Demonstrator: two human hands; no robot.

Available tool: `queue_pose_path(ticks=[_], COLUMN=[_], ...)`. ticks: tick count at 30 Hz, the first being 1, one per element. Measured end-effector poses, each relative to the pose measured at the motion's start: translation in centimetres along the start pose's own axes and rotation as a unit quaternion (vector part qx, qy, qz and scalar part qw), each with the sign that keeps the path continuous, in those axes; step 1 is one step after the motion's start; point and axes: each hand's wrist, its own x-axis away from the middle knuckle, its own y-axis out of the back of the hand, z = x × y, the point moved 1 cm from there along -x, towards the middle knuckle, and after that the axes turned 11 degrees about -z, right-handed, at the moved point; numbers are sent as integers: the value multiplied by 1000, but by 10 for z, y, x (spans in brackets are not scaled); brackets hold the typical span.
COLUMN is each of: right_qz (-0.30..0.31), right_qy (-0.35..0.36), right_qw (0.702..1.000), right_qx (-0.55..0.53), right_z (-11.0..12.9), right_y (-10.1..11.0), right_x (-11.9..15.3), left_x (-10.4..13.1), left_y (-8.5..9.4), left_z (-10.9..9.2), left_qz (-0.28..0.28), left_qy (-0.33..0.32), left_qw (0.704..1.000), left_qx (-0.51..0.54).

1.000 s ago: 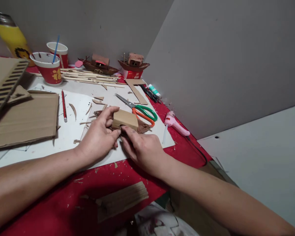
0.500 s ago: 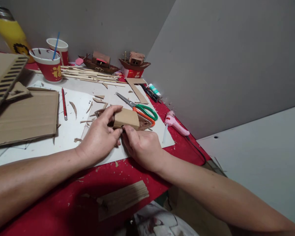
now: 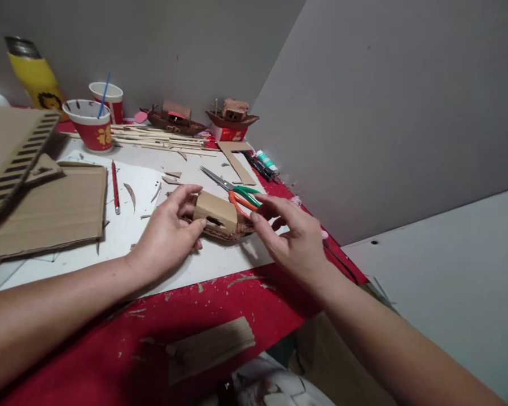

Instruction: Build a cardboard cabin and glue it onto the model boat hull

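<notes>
A small brown boat model [image 3: 226,232] with a tan cardboard cabin [image 3: 215,210] sits on the white paper. The cabin has a dark opening in its near side. My left hand [image 3: 167,231] grips the boat's left end, thumb on the near side and fingers behind. My right hand [image 3: 290,239] is at the boat's right end, fingers apart and curved, with nothing seen between them. Scissors with green and orange handles [image 3: 231,186] lie just behind the boat, their handles partly behind my right hand.
Two finished boats [image 3: 175,119] [image 3: 232,115], thin wooden sticks [image 3: 161,138] and paper cups [image 3: 88,127] stand along the back. Cardboard sheets [image 3: 63,208] and a red pencil [image 3: 115,189] lie left. A pink glue gun [image 3: 324,234] is mostly behind my right hand.
My right hand has let go of the cabin's near side, moved right and opened. The opening in the cabin now shows. My left hand still holds the boat; the view has shifted slightly.
</notes>
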Motion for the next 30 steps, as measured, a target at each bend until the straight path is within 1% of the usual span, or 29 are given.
queue_pose_path(ticks=[1,3,5,7,9,10,11,13,14,15,17,21,24,27,30], right_qz=[16,56,109,165,207,218,223,222,220,218,218,236,255,264,264], right_qy=[-15,-19,-18,-23,-26,-24,-22,-16,-14,-13,-14,-26,-37,-60,-87], right_qw=[1000,998,994,986,978,975,974,974,974,974,972,964,955,948,940], right_qx=[-8,-20,-21,-18,-11,-11,-16,-38,-52,-66,-87,-121,-147,-169,-196], right_z=[-5,-12,-14,-13,-12,-12,-12,-13,-14,-15,-16,-19,-19,-20,-23], right_y=[-1,-5,-8,-10,-11,-11,-12,-14,-16,-17,-19,-22,-25,-28,-30], right_x=[-2,-5,-10,-14,-19,-21,-23,-26,-27,-27,-29,-32,-33,-33,-32], left_x=[0,1,5,10,18,22,24,27,27,26,22,17,17,16,14], left_y=[2,9,18,25,28,28,28,26,24,22,20,21,23,25,23], left_z=[-2,-6,-11,-14,-13,-11,-8,-1,1,4,7,10,12,12,12], left_qz=[-6,-41,-80,-75,-7,23,36,37,35,32,31,41,49,54,54], left_qy=[-18,-79,-166,-266,-377,-425,-456,-493,-505,-511,-514,-497,-496,-497,-491], left_qw=[1000,991,963,922,867,837,808,758,738,725,714,717,712,708,713], left_qx=[-23,-101,-198,-272,-325,-343,-372,-426,-446,-460,-475,-487,-495,-499,-498])
